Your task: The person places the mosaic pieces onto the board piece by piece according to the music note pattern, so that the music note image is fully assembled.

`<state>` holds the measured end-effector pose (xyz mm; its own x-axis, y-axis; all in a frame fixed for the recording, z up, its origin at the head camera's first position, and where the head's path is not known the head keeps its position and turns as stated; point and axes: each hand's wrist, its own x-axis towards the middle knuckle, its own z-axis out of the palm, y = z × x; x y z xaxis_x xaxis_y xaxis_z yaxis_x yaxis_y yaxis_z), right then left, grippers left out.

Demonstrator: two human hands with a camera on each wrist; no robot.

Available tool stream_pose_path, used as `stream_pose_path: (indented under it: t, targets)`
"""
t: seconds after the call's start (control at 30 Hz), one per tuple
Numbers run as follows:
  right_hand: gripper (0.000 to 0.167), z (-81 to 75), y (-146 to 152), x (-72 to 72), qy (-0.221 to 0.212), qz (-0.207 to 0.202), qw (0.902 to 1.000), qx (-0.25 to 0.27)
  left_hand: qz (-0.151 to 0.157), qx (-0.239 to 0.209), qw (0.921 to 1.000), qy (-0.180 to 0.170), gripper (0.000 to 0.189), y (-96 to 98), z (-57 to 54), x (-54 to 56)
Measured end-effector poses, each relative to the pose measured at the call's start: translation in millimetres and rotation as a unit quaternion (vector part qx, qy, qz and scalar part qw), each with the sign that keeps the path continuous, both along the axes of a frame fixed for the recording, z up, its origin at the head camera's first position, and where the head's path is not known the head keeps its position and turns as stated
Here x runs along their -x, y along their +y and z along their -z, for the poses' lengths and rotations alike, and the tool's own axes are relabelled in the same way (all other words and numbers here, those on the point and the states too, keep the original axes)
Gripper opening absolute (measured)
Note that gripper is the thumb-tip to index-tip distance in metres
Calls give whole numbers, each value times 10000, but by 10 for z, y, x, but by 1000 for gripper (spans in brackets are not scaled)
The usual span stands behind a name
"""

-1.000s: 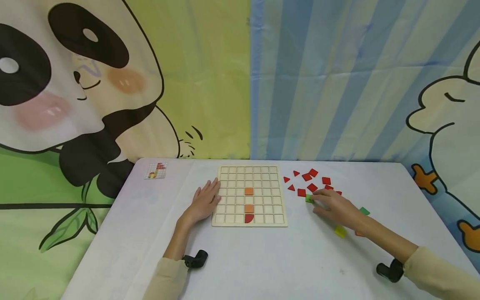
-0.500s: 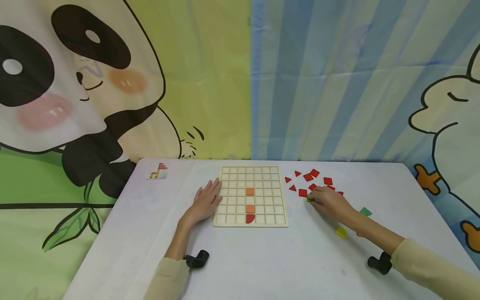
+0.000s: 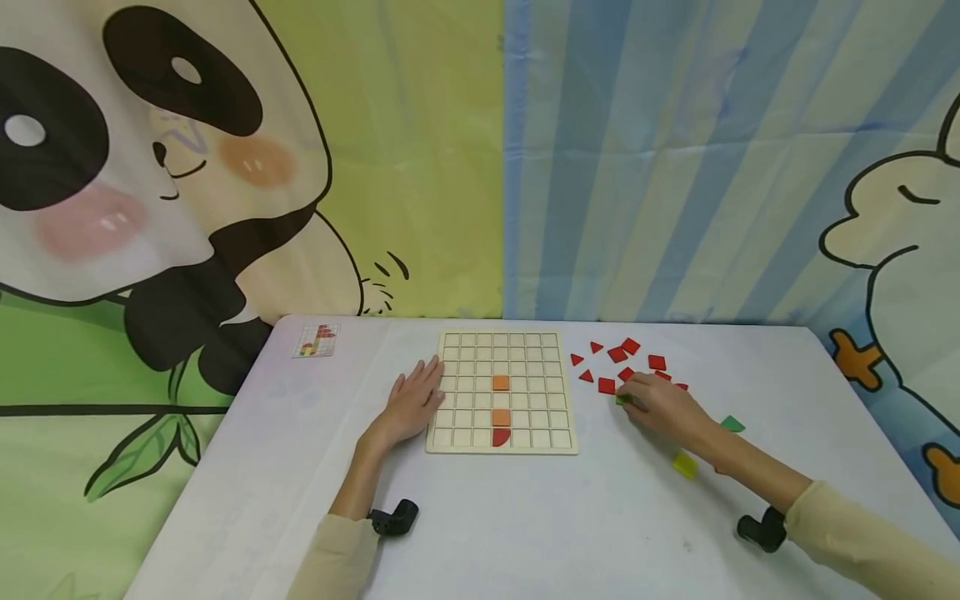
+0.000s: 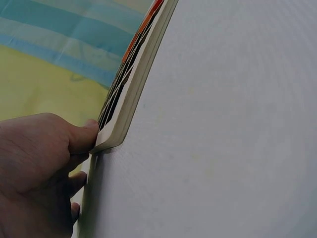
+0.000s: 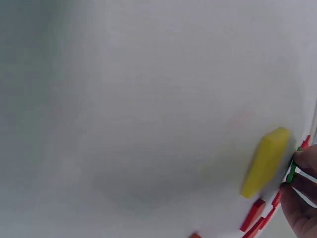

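My left hand (image 3: 408, 404) rests at the left edge of a pale wooden grid board (image 3: 501, 452), fingers extended. In the left wrist view its thumb (image 4: 84, 136) touches the board's corner. On the board lie two orange squares, the upper one (image 3: 501, 382) apart from the lower one (image 3: 501, 417), and a red quarter-circle (image 3: 501, 437) below them. To the right of the board, my right hand (image 3: 671, 410) pinches a small green piece (image 5: 291, 172) between thumb and fingers, low over the table; the fingers cover part of it.
Several red squares (image 3: 607, 386) and red triangles (image 3: 577, 360) lie right of the board. A yellow piece (image 3: 685, 465) and a green rounded piece (image 3: 732, 424) lie near the right forearm, which partly hides an orange piece. A small pattern card (image 3: 315, 342) lies at the back left.
My right hand has closed its fingers on the green piece, which lay more exposed on the table earlier. The left hand stays at the board's edge.
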<state>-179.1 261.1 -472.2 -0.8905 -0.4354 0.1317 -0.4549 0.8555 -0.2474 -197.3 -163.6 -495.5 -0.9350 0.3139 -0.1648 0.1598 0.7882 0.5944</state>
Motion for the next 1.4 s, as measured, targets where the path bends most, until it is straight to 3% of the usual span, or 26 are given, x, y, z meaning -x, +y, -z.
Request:
stream_pose_path:
  t: [0.2, 0.43, 0.57, 0.83, 1.07, 1.4]
  targets:
    - [26, -150, -16, 17, -28, 67, 9980, 636, 22, -26, 10000, 54, 60, -5, -10, 11]
    - [27, -218, -470, 5, -139, -721, 9926, 967, 45, -7, 10000, 11, 60, -10, -2, 1]
    - [25, -274, -884, 56, -275, -1311, 9882, 746, 56, 29, 10000, 41, 60, -20, 0, -12]
    - [12, -225, -1454, 237, 112, -2423, 9701, 65, 25, 12, 9999, 126, 59, -14, 10, -13]
    - [12, -92, -1532, 381, 292, -2750, 9610, -34, 63, 77, 9999, 107, 59, 15, -2, 5]
    - [5, -38, -1542, 412, 723, -3137, 9468, -47, 82, 163, 9998, 31, 60, -4, 0, 13]
